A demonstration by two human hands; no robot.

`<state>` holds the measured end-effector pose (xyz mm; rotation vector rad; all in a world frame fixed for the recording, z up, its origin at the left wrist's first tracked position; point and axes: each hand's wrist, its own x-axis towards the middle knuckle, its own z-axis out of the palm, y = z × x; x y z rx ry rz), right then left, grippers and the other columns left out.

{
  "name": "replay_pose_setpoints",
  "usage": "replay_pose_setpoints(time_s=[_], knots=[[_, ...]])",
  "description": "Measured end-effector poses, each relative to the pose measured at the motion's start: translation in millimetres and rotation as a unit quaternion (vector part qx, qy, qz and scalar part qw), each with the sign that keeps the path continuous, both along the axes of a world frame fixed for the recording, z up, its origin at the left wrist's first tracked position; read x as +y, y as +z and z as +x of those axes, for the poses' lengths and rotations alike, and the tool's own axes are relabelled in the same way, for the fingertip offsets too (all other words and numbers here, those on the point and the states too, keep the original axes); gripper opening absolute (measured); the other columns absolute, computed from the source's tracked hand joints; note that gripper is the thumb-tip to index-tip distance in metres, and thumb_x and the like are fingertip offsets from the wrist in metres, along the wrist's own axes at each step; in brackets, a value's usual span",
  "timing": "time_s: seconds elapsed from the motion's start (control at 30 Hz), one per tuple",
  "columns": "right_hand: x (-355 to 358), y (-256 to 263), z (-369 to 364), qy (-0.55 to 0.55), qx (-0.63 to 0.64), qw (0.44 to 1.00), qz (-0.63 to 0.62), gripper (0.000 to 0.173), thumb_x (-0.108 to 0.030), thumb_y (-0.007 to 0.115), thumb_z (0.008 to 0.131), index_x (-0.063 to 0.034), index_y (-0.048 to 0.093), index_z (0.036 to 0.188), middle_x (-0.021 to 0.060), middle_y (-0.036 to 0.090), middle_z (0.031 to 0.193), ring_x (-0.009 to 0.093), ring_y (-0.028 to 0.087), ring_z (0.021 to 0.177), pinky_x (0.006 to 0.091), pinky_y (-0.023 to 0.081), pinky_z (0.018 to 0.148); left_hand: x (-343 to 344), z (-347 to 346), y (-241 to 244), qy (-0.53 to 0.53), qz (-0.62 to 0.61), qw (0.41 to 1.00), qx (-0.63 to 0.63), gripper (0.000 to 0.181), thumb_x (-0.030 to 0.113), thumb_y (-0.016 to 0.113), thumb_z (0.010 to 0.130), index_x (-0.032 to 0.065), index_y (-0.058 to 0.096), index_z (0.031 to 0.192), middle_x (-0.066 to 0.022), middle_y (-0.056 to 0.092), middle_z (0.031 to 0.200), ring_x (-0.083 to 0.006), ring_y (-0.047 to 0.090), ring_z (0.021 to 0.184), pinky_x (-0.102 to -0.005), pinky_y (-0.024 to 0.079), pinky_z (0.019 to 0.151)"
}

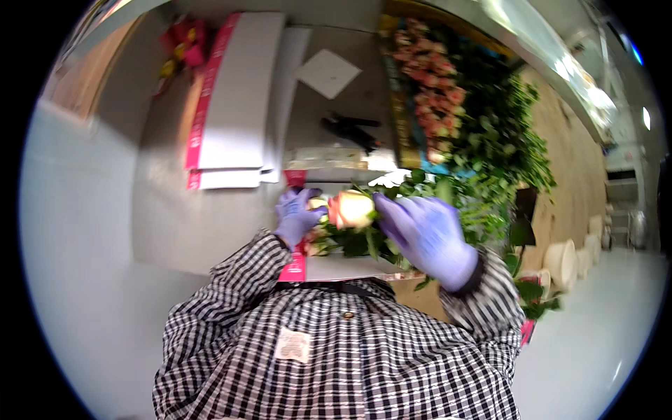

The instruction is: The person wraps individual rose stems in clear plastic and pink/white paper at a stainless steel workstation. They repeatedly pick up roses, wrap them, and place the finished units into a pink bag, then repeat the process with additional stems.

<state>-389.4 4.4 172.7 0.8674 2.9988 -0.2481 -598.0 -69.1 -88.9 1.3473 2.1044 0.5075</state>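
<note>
A rose (353, 209) with a cream and pink head hangs by its upper stem from my right hand (428, 233), which is gloved in lilac and blurred. My left hand (298, 214), gloved alike, has its thumb and fingers around a smaller pale rose head (317, 203). Below the hands, more rose heads and dark green leaves (357, 242) lie on a sheet of wrapping paper (336, 266) with a pink printed border (294, 269). The right hand partly hides the stems.
Stacked pink-edged paper (236, 100) lies at the far left. Black-handled pruning shears (350, 131) and a white square card (329, 73) rest behind my hands. Pink roses (433, 89) with leafy stems (488, 115) fill the right side. White buckets (560, 265) stand on the floor.
</note>
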Motion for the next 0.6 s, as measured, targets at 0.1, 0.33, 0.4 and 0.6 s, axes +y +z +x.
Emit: replay_pose_setpoints(time_s=[0.1, 0.33, 0.4, 0.6], knots=[[24, -151, -13, -0.096, 0.007, 0.994, -0.056, 0.04, -0.027, 0.06, 0.087, -0.0089, 0.056, 0.122, 0.0116, 0.065, 0.098, 0.029, 0.064, 0.085, 0.0403, 0.05, 0.074, 11, 12, 12, -0.012, -0.061, 0.998, 0.026, 0.077, 0.053, 0.074, 0.068, 0.0142, 0.046, 0.128, -0.0144, 0.046, 0.124, -0.0354, 0.039, 0.119, -0.0507, 0.034, 0.098], [25, -231, -23, -0.052, 0.128, 0.982, -0.128, 0.049, -0.022, 0.058, 0.086, -0.0112, 0.049, 0.132, 0.0157, 0.061, 0.116, 0.031, 0.06, 0.103, 0.0419, 0.047, 0.087, -7, 1, 15, 0.034, -0.091, 0.994, -0.041, 0.073, 0.059, 0.072, 0.069, 0.0127, 0.053, 0.121, -0.0141, 0.044, 0.127, -0.0354, 0.037, 0.122, -0.0497, 0.032, 0.102], [19, -228, -25, -0.056, 0.135, 0.983, -0.113, 0.054, -0.016, 0.059, 0.083, -0.0121, 0.047, 0.136, 0.0135, 0.06, 0.116, 0.029, 0.059, 0.103, 0.0409, 0.046, 0.088, -7, 2, 23, 0.038, -0.097, 0.993, -0.061, 0.075, 0.061, 0.072, 0.069, 0.0127, 0.053, 0.123, -0.014, 0.043, 0.128, -0.0354, 0.036, 0.123, -0.05, 0.031, 0.103], [16, -226, -27, -0.036, 0.125, 0.989, -0.074, 0.058, -0.014, 0.06, 0.081, -0.014, 0.046, 0.138, 0.0091, 0.056, 0.118, 0.026, 0.059, 0.102, 0.04, 0.046, 0.085, -10, 2, 9, 0.03, -0.084, 0.994, -0.058, 0.079, 0.065, 0.071, 0.068, 0.0119, 0.053, 0.123, -0.0145, 0.042, 0.131, -0.0358, 0.035, 0.124, -0.0503, 0.03, 0.103]])
